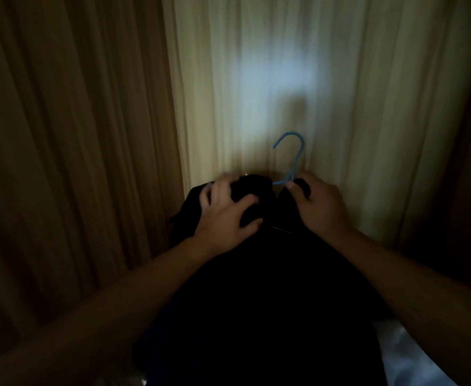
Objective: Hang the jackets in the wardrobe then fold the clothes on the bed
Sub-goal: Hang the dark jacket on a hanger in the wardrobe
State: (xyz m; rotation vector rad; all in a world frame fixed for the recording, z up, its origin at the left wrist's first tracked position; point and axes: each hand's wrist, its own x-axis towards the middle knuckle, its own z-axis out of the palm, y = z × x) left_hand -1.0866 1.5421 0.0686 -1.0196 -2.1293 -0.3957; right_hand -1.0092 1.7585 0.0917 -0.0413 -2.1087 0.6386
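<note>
We judge the black jacket (256, 274), draped below the blue hanger (293, 151), soft and limp; left hand (226, 207) clutches its shoulder left of the hanger, right hand (315, 204) pinches the collar beside it, the sound hold.

Seen from a single wide-angle camera worn on the head, the view looks forward and down along both forearms, which enter from the lower corners. It faces curtains (256, 79) close ahead, filling the upper frame. The left hand (226, 215) and right hand (318, 207) meet at centre on a jacket (256, 288).
</note>
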